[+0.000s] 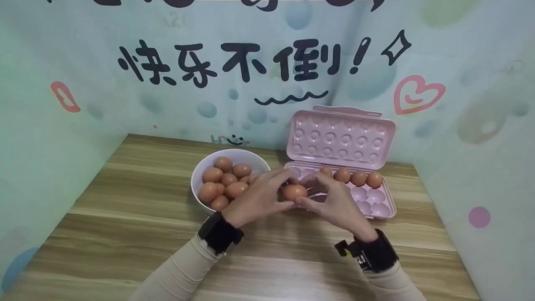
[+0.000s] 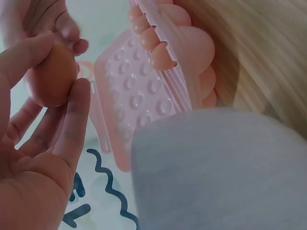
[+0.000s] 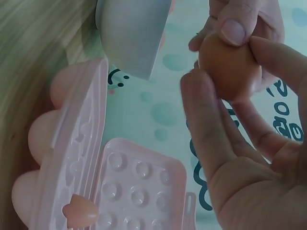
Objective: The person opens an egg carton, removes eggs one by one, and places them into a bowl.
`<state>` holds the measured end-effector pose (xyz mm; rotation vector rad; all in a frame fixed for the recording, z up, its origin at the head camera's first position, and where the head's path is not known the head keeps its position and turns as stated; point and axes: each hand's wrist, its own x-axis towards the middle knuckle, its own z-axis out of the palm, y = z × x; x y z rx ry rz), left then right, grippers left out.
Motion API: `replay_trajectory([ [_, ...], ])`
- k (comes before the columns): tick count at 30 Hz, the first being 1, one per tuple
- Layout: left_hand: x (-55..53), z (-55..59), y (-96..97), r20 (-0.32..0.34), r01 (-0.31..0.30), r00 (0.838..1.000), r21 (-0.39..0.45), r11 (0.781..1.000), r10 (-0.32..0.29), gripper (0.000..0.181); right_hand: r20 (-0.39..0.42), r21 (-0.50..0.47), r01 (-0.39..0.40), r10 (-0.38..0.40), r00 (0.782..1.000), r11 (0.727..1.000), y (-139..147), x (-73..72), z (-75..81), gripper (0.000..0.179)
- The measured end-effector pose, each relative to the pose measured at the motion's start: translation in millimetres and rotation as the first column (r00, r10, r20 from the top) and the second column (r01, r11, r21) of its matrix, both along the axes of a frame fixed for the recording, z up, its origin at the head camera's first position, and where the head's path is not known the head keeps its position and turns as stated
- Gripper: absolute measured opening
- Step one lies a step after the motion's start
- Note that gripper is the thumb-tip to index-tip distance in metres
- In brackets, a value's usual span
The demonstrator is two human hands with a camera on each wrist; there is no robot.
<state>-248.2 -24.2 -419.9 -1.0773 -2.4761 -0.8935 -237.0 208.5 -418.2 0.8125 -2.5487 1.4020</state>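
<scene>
Between both hands, a brown egg (image 1: 294,192) is held up in front of the pink egg carton (image 1: 391,202). My left hand (image 1: 259,194) pinches it from the left, thumb and fingertips on its shell in the left wrist view. From the other side my right hand (image 1: 338,202) grips the same egg (image 3: 230,67) with thumb and fingers. Several brown eggs (image 1: 358,178) sit in the carton's back row, toward the right. Empty cups (image 1: 376,195) show in the front right; my hands hide part of the carton's left side.
Left of the carton, a white bowl (image 1: 194,184) holds many brown eggs (image 1: 223,164), partly behind my left hand. The carton's lid (image 1: 340,138) stands raised at the back. A printed cloth (image 1: 234,96) rises behind the wooden table (image 1: 125,225) and along its sides.
</scene>
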Motion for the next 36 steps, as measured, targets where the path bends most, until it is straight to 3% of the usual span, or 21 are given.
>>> replay_trajectory([
  [5, -3.7, 11.8, -23.3, 0.091, -0.052, 0.994, 0.002, 0.999, 0.051, 0.038, -0.024, 0.008, 0.007, -0.006, 1.0, 1.0, 8, -3.9, 4.6, 0.034],
  [12, -16.2, 28.3, -65.9, 0.189, -0.173, 0.967, -0.017, 0.985, 0.173, 0.035, -0.04, 0.003, 0.068, -0.068, 0.997, 0.998, 22, -7.4, 13.1, 0.033],
  [16, -22.9, 27.4, -88.2, 0.259, -0.228, 0.94, -0.011, 0.974, 0.223, 0.031, -0.049, 0.0, 0.076, -0.075, 0.996, 0.997, 26, -8.1, 16.1, 0.031],
  [21, -30.7, 20.2, -106.6, 0.278, -0.287, 0.909, -0.125, 0.95, 0.311, 0.029, -0.063, -0.015, 0.081, -0.082, 0.995, 0.997, 28, -8.3, 15.8, 0.029],
  [26, -35.9, 14.2, -114.6, 0.309, -0.305, 0.881, -0.209, 0.929, 0.359, 0.026, -0.074, -0.012, 0.078, -0.079, 0.994, 0.997, 28, -8.4, 14.5, 0.029],
  [29, -36.4, 12.0, -117.1, 0.312, -0.294, 0.884, -0.211, 0.932, 0.35, 0.023, -0.077, -0.006, 0.077, -0.077, 0.994, 0.997, 28, -8.8, 14.0, 0.029],
  [33, -36.5, 9.0, -118.8, 0.284, -0.277, 0.899, -0.22, 0.935, 0.334, 0.019, -0.075, -0.008, 0.076, -0.077, 0.994, 0.997, 28, -9.3, 14.1, 0.028],
  [36, -36.2, 8.0, -118.0, 0.29, -0.278, 0.895, -0.23, 0.933, 0.338, 0.015, -0.069, -0.013, 0.075, -0.076, 0.995, 0.997, 27, -9.2, 14.7, 0.027],
])
